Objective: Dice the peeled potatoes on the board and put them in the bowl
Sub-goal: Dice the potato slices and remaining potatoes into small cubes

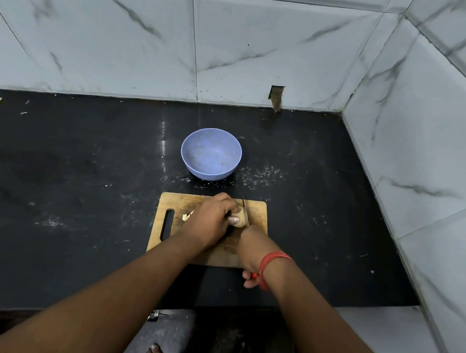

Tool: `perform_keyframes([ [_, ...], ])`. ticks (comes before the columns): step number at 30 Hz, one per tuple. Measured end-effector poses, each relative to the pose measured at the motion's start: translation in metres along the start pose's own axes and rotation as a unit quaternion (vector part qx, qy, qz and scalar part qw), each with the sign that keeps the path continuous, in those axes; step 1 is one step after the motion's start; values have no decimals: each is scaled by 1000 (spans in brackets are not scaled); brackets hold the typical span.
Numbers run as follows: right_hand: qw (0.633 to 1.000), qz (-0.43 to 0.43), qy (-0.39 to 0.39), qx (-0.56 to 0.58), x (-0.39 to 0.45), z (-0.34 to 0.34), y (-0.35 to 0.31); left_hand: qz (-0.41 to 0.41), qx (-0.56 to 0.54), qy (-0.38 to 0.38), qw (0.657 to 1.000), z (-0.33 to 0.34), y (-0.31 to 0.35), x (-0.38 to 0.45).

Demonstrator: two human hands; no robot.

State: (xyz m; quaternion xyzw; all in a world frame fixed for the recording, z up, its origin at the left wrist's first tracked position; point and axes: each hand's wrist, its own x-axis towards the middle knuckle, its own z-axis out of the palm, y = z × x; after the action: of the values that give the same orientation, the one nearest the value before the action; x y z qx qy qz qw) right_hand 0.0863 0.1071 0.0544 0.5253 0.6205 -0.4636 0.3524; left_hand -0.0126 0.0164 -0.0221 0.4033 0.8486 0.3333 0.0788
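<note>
Fig. 1 | I saw the left hand (210, 223) pinning the potato (237, 217) mid-board (256, 212), its grip curled round it | right hand (251, 250) closed on the knife (245, 209), blade just right of the fingertips, pointing toward the bowl (211, 153) beyond on the bench (78, 173).

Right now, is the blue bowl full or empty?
Nearly empty: the blue bowl shows its bare inside, with only a few specks and no potato dice.
</note>
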Motion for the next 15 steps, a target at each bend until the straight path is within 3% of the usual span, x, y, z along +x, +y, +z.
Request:
perform_keyframes([
  [3, 999, 37, 6, 10, -2, 0, 2, -4, 0, 4, 1000, 3, 1, 1],
  [6, 993, -95, 60, 24, -5, -2, -5, 1, -8, 3, 1000, 3, 2, 4],
  [8, 988, -147, 39, 39, -8, -3, -11, -3, -11, -1, 1000, 2, 2, 5],
  [12, 999, -20, 12, 23, -5, 2, 1, -8, 0, 1, 1000, 4, 2, 3],
  [15, 999, -14, -9, 46, -9, 4, 10, -12, 3, -2, 1000, 3, 1, 4],
])
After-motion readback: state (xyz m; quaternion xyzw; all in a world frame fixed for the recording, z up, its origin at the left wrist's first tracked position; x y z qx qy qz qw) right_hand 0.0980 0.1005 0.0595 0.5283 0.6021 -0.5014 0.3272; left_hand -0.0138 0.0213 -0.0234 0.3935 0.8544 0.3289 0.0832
